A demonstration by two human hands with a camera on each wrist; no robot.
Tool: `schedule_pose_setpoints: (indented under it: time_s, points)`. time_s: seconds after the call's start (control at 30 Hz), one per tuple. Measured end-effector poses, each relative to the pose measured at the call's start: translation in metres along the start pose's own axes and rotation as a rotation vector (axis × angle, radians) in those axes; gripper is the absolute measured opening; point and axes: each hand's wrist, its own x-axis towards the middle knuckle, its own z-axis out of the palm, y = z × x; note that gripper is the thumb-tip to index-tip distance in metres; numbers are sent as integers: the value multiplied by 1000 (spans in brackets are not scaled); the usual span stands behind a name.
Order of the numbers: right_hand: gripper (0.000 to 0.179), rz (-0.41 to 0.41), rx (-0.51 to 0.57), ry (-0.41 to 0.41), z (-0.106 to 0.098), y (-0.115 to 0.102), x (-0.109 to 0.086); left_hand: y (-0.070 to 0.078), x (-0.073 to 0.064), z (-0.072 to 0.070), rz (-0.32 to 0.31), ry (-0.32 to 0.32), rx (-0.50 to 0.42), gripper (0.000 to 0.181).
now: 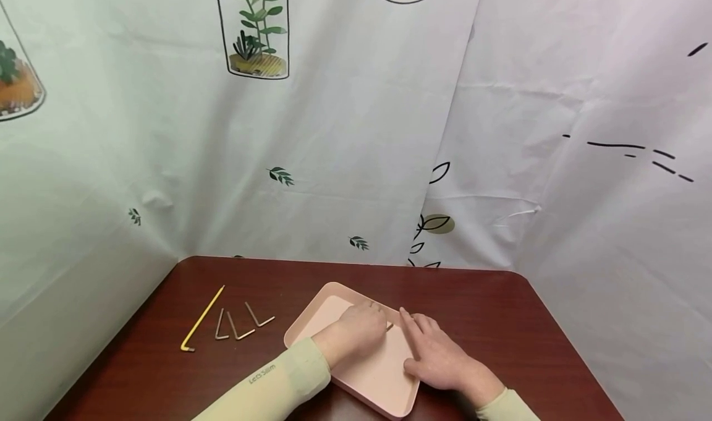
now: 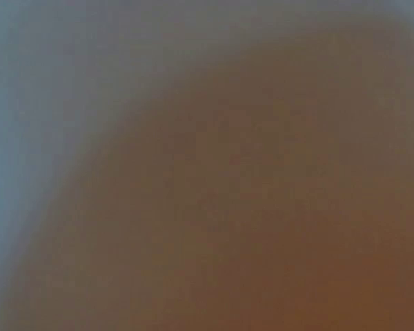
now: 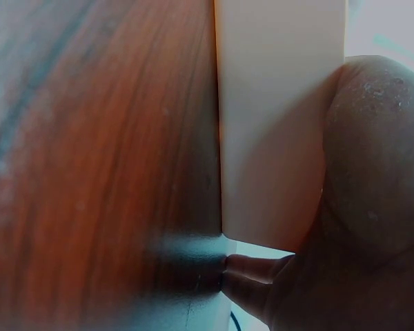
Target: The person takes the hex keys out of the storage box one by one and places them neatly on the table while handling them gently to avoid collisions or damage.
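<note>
My left hand is inside a shallow pink tray, with its fingers bent down toward the tray floor. A short end of a thin metal hex key sticks out by its fingertips; the rest is hidden under the hand. My right hand holds the tray's right side, its thumb over the rim and its fingers along the outer wall. The right wrist view shows that hand close against the tray wall. The left wrist view is only a brown blur.
Left of the tray, a long yellow hex key lies on the dark red wooden table. Between them are three smaller metal hex keys, including one by the tray. A white printed curtain hangs around the table's back and sides.
</note>
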Motion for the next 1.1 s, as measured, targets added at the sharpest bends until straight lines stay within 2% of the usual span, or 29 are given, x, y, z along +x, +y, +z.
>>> schedule_pose_setpoints:
  time_s: [0.2, 0.43, 0.7, 0.83, 1.1]
  points:
    - [98, 2, -2, -8, 0, 0, 0, 1, 0, 0, -29, -1, -19, 22]
    - [98, 2, 1, -13, -1, 1, 1, 4, 2, -3, -41, 7, 19, 18]
    - [98, 2, 1, -16, -1, 2, 3, 5, 5, 1, -37, 11, 72, 20]
    - [98, 7, 3, -19, -1, 2, 2, 5, 4, 1, -16, 13, 131, 25]
    - [98, 11, 8, -17, -1, 2, 1, 5, 1, 0, -4, 0, 116, 29]
